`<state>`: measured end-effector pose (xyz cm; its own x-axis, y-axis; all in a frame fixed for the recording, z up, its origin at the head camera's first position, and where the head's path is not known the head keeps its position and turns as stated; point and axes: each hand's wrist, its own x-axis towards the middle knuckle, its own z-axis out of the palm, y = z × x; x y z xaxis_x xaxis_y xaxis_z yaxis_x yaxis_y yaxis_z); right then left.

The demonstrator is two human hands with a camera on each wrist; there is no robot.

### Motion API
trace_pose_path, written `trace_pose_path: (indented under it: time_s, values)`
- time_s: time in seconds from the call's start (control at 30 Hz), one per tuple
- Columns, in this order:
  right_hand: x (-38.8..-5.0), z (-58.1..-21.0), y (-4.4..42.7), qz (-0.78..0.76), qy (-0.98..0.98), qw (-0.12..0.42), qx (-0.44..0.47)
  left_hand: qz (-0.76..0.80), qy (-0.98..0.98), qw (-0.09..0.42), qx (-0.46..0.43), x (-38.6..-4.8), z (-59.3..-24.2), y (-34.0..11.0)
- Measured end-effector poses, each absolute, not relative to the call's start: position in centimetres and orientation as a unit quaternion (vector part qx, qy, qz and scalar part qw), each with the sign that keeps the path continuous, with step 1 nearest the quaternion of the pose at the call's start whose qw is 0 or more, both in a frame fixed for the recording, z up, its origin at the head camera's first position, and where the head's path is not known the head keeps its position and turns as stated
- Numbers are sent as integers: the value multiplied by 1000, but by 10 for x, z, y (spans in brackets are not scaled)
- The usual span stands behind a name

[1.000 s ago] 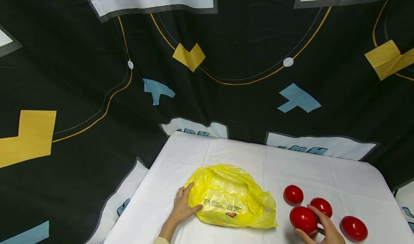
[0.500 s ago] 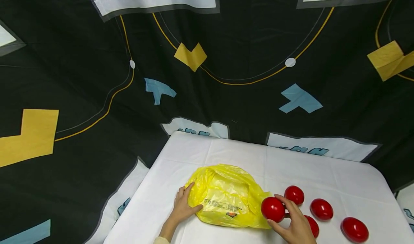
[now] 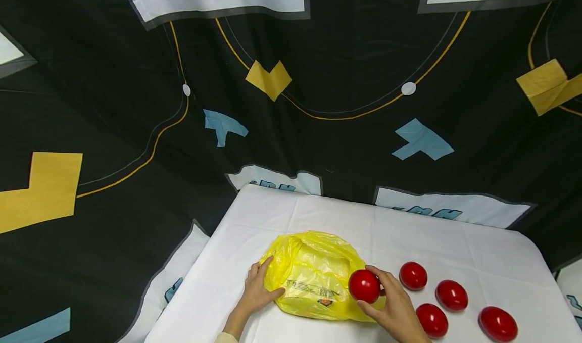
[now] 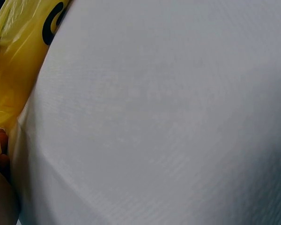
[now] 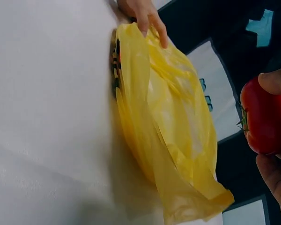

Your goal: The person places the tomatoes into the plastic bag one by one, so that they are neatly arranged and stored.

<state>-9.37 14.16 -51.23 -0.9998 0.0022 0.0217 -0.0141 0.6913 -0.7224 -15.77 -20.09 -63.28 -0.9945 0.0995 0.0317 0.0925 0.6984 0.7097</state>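
Head view: A left hand, thumb and fingers spread, rests on a yellow bag toward the worktop's left edge; a right hand pinches a tomato at its right side, four loose tomatoes nearer the right edge. Left wrist: grip mostly out of frame. Right wrist: tomato apart from bag; apparently a bagging step, next calling for a move through the bag's opening.
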Motion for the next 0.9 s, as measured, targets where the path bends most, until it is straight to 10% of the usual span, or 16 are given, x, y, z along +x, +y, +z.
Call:
trace_pose_path:
  time_s: [0.9]
  values:
    - [-120, -537, 100, 423, -901, 23, 89, 385, 922, 23, 38, -157, -632, -201]
